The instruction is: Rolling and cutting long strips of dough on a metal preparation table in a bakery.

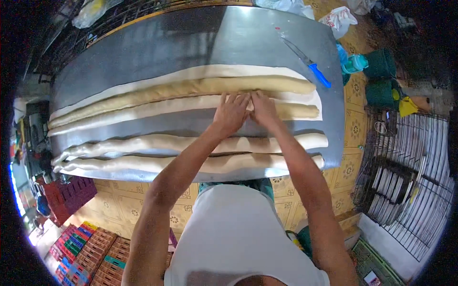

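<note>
A long, thin white dough sheet point(162, 108) lies across the metal table. On it run two long tan rolls of filling. The far filling roll point(257, 85) is uncovered along its length. The near filling roll point(300, 112) shows bare at its right end; to the left, dough lies over it. My left hand point(231, 112) bends its fingers over the dough on this near roll. Close beside it, my right hand point(262, 108) grips the dough edge, a small white flap showing between the hands. Two wrapped dough rolls, the farther one point(167, 143) and the nearer one point(129, 164), lie closer to me.
A blue-handled knife point(317, 72) rests at the far right of the metal table point(143, 57). Past its right edge are a turquoise bottle point(355, 63) and a white plastic bag point(339, 21). Plastic crates point(98, 250) stand lower left, and a wire rack point(415, 157) at right.
</note>
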`<action>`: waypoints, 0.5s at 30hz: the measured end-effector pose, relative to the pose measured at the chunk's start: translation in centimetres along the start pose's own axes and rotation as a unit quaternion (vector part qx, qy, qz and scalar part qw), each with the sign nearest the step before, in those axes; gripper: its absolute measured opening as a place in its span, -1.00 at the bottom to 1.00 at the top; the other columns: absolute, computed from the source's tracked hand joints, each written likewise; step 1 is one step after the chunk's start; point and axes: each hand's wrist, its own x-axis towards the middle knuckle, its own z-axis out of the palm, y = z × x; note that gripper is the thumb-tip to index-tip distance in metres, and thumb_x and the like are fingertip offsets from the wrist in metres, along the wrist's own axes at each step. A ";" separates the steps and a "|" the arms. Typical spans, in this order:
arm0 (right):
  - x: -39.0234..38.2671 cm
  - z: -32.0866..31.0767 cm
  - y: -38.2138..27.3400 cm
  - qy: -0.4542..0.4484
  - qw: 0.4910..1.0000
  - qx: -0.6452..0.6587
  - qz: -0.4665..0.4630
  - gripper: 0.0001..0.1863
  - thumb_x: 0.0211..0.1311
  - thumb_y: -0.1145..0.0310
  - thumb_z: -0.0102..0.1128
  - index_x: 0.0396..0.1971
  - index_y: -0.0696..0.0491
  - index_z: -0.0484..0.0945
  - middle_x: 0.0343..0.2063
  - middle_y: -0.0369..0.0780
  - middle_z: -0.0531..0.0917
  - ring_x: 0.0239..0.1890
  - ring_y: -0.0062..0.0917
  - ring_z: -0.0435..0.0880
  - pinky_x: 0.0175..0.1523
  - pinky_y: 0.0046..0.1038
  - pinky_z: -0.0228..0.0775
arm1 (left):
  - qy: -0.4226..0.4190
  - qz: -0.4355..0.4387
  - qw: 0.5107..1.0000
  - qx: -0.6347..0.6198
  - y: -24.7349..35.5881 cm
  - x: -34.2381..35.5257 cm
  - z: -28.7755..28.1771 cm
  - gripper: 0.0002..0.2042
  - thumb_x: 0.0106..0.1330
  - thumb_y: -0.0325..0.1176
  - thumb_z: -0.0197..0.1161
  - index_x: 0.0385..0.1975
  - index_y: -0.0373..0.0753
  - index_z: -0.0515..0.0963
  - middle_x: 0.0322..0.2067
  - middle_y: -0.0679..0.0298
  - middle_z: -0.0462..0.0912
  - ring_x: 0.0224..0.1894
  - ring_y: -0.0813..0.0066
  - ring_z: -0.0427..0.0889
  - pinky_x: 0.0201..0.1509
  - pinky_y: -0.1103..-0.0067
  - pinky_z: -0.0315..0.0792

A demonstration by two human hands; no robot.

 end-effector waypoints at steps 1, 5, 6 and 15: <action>0.2 -0.6 0.6 0.001 1.000 0.002 0.002 -0.41 0.25 0.38 0.21 0.31 0.13 0.45 0.17 -0.08 0.56 0.12 -0.20 0.60 0.19 -0.13 0.44 | -0.001 0.003 1.000 0.001 0.3 -0.2 0.3 -0.40 0.34 -0.06 0.34 0.37 -0.06 0.46 0.25 0.31 0.53 0.34 0.23 0.44 0.44 0.12 0.26; -2.6 -1.8 -0.7 0.026 0.996 0.052 -0.064 -0.39 0.20 0.38 0.26 0.30 0.12 0.43 0.16 -0.08 0.55 0.18 -0.16 0.57 0.22 -0.09 0.41 | -0.128 -0.052 0.990 -0.002 0.5 0.5 0.2 -0.29 0.37 -0.02 0.35 0.48 -0.10 0.32 0.41 0.24 0.41 0.47 0.12 0.32 0.54 0.04 0.16; -4.3 -1.5 -1.5 0.176 0.977 -0.025 -0.120 -0.41 0.17 0.39 0.27 0.25 0.11 0.45 0.18 -0.07 0.54 0.23 -0.13 0.55 0.25 -0.08 0.38 | -0.193 -0.087 0.977 -0.031 0.6 1.3 -0.4 -0.26 0.36 -0.03 0.36 0.50 -0.10 0.28 0.45 0.23 0.38 0.51 0.14 0.27 0.58 0.05 0.11; -0.2 -3.1 4.7 -0.061 0.988 0.133 -0.051 -0.51 0.24 0.36 0.21 0.18 0.14 0.51 0.13 -0.10 0.57 0.16 -0.14 0.58 0.21 -0.04 0.40 | -0.072 -0.057 0.995 0.048 5.2 1.8 0.6 -0.27 0.29 -0.08 0.43 0.46 -0.10 0.35 0.37 0.20 0.44 0.40 0.09 0.40 0.51 0.04 0.20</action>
